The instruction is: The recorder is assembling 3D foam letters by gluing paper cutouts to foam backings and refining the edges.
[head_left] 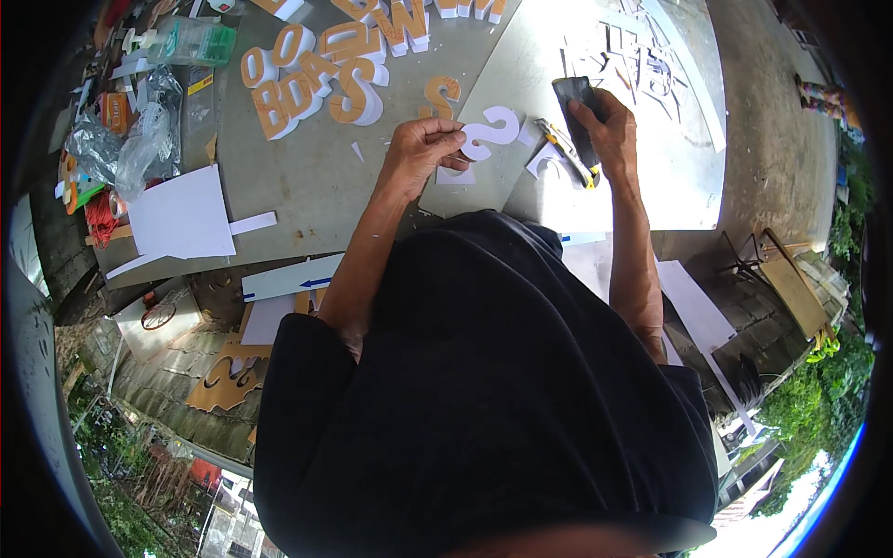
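Note:
My left hand [426, 153] pinches the end of a white S-shaped cutout [490, 134] between thumb and fingertips, just above the table. A matching tan S [438, 97] lies beyond it. In my right hand [609, 130] is a black flat rectangular object [578, 116], whose kind I cannot make out; my fingers are closed round its right edge. Right beside it, a yellow and black utility knife [568, 154] lies on white sheet scraps. Finished-looking block letters [290, 107], tan-faced with white sides, stand in rows at the far left of the table.
The grey table [307, 200] holds a brightly lit white sheet [684, 191] with thin dark-edged letter offcuts [642, 67]. At left lie a white rectangular sheet [181, 214], crumpled clear plastic [147, 149] and red cord [100, 220]. Below the table edge are tan offcuts [223, 386] and white strips [693, 307].

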A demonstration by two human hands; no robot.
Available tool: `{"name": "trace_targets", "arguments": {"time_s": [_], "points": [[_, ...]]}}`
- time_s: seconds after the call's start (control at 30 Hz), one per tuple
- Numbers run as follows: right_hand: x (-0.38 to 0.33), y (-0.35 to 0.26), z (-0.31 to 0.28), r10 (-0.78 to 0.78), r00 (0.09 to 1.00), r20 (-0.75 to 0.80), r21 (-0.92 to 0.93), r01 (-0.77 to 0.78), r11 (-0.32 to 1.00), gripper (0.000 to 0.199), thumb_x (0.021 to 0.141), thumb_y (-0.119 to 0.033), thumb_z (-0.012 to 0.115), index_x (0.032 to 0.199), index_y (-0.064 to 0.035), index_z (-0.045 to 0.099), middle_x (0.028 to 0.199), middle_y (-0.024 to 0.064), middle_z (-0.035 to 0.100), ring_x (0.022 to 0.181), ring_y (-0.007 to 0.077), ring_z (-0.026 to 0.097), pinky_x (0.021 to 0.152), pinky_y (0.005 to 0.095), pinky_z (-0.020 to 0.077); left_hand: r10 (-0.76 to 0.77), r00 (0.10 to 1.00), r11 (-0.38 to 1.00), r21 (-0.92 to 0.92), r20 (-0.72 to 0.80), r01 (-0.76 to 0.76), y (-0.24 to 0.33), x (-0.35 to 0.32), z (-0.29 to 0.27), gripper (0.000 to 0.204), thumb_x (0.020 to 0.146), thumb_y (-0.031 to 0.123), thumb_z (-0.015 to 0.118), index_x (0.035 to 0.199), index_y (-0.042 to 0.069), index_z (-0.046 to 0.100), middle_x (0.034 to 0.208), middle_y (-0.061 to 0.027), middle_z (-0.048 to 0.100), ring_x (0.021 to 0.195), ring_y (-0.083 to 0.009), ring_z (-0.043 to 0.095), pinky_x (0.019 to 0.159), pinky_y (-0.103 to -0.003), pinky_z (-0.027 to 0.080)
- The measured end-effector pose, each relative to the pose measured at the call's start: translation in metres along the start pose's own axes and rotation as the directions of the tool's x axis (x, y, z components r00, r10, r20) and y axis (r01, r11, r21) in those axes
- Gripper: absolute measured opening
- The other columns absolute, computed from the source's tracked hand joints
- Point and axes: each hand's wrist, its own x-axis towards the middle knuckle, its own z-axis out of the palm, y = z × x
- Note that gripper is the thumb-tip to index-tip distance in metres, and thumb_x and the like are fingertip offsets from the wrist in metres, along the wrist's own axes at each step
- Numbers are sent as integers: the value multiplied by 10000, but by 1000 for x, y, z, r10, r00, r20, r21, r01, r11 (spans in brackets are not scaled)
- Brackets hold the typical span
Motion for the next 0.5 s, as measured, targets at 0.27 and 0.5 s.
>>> {"name": "trace_targets", "arguments": {"time_s": [0.27,0.5], "points": [[-16,-2,15,-185,983,-1,167,183,969,318,938,-130,581,1227,-1,608,1125,167,691,864,221,704,772,352,564,-209,977,902,-376,53,213,-23,12,-10,218,969,39,561,1137,-79,635,884,-100,650,698,-132,591,622,-258,510],[-51,-31,56,-240,861,448,501,-20,865,428,913,-238,710,1257,-10,595,1063,90,699,840,167,656,776,329,539,-364,840,759,-394,402,518,-35,12,-3,186,969,15,518,1104,-75,607,819,-86,613,622,-109,529,563,-249,444]]}}
